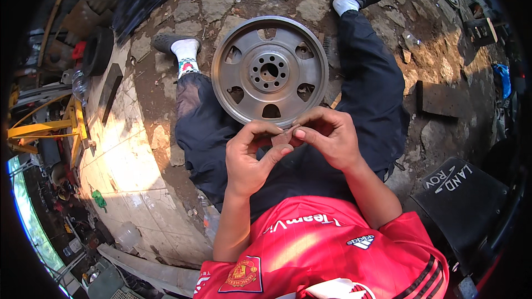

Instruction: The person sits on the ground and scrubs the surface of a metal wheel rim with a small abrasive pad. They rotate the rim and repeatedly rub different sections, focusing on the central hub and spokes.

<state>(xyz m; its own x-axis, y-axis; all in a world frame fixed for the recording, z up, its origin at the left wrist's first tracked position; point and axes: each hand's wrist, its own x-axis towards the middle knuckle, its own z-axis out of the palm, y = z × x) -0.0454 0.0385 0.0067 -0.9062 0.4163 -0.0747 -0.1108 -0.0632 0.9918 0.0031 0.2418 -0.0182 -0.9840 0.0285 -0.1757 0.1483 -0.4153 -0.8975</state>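
Observation:
Between my legs a round grey metal flywheel (pixel 257 99) stands tilted toward me, with a ring of bolt holes at its hub and larger openings farther out. Just in front of its near rim, both hands pinch a small reddish-brown piece of sandpaper (pixel 281 138), which looks folded. My left hand (pixel 249 152) grips it between thumb and fingers. On its other side my right hand (pixel 333 138) pinches the edge, thumb against fingertips. The fingers cover part of the piece.
Uneven stone paving (pixel 219 3) surrounds my legs. A dark block (pixel 440 99) lies at the right, near a black mud flap (pixel 465 207). Along the left stand a yellow metal frame (pixel 75 122), a dark bar (pixel 111 91) and a tyre (pixel 98 51).

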